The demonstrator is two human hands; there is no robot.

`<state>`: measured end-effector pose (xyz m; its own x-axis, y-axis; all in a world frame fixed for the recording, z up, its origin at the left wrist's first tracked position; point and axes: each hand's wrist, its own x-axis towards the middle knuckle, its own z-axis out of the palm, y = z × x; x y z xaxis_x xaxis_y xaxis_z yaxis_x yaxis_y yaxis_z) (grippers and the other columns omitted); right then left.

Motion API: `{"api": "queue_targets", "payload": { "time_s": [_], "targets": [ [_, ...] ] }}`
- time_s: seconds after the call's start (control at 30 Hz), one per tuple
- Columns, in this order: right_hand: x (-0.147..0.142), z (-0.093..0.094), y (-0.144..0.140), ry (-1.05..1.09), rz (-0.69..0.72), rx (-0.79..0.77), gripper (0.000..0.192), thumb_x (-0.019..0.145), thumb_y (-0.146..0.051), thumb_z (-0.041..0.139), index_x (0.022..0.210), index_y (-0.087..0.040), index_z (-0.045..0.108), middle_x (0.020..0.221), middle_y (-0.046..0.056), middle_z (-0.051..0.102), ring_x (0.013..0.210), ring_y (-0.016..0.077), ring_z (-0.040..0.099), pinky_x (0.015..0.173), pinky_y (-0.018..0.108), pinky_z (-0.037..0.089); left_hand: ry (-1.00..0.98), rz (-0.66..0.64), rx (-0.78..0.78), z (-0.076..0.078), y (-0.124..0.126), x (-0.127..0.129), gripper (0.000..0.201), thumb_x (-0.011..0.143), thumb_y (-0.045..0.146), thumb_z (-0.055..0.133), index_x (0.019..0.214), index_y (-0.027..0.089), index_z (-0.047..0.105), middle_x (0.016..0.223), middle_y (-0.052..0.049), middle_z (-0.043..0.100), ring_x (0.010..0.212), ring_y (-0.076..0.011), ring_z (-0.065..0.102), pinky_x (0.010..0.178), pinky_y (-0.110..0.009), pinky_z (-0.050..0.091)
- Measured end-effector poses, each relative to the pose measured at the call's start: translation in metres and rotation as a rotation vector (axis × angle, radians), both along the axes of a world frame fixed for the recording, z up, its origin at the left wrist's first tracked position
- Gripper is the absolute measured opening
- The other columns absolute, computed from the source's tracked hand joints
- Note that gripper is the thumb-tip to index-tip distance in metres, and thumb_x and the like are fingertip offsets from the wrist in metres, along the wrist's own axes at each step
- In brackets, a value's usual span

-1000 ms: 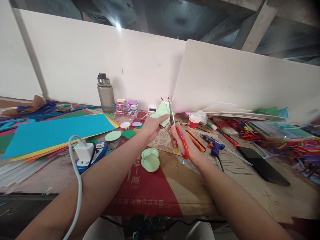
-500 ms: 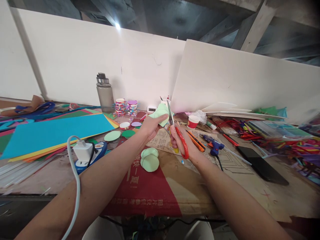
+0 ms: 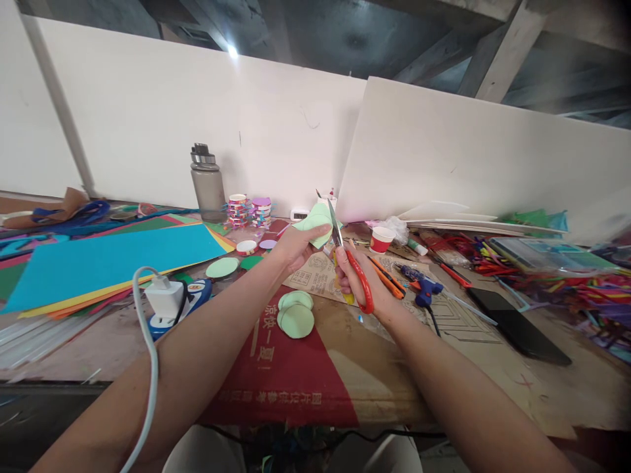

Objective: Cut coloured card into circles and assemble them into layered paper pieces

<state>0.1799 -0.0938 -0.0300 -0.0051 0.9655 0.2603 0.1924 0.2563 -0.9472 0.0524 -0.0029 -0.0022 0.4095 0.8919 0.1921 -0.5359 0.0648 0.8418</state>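
Between the thumb and fingers of my left hand (image 3: 300,249) is a piece of light green paper (image 3: 318,218) with curved outlines on it. My right hand (image 3: 355,272) grips red-handled scissors (image 3: 365,282), their blades pointing up and away at the paper's right edge. Whether the blades are biting into the paper I cannot tell. Below my hands, several light green paper circles (image 3: 296,320) lie overlapping on the red part of the cardboard (image 3: 296,374).
Coloured sheets (image 3: 113,263) and a power strip (image 3: 170,318) lie to the left. A grey bottle (image 3: 207,187) stands behind. On the right are a paper cup (image 3: 381,240), an orange cutter (image 3: 388,279), a blue glue gun (image 3: 424,289) and a black phone (image 3: 517,325).
The paper and scissors have barely moved; the scissor blades look slightly closer together. Both hands keep their hold.
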Motion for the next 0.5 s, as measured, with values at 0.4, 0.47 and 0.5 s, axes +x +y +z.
{"api": "queue_targets", "payload": {
  "time_s": [0.4,0.47,0.5],
  "targets": [
    [0.0025,-0.0042,0.0016,-0.034,0.018,0.039,0.045,0.088,-0.068,0.047,0.080,-0.024,0.041,0.063,-0.005,0.036,0.048,0.0083,0.032,0.040,0.021,0.028,0.027,0.028,-0.053,0.0078,-0.0034,-0.0026,0.029,0.059,0.019,0.086,0.081,0.011,0.069,0.075,-0.003,0.069,0.064,-0.0113,0.060,0.061,-0.025,0.047],
    [0.0035,-0.0059,0.0030,-0.053,-0.004,0.054,0.044,0.089,-0.067,0.046,0.081,-0.024,0.042,0.064,-0.005,0.038,0.050,0.0090,0.033,0.041,0.021,0.028,0.018,0.033,-0.030,0.0071,-0.0025,-0.0024,0.027,0.061,0.020,0.086,0.080,0.011,0.068,0.073,-0.004,0.069,0.063,-0.0113,0.060,0.061,-0.025,0.047],
    [0.0039,-0.0065,0.0037,-0.060,-0.016,0.060,0.043,0.089,-0.066,0.047,0.082,-0.024,0.044,0.063,-0.005,0.039,0.050,0.0094,0.033,0.042,0.021,0.028,0.017,0.029,-0.016,0.0063,-0.0016,-0.0024,0.027,0.061,0.019,0.086,0.080,0.011,0.069,0.073,-0.004,0.069,0.063,-0.0117,0.060,0.062,-0.025,0.047]
  ]
}}
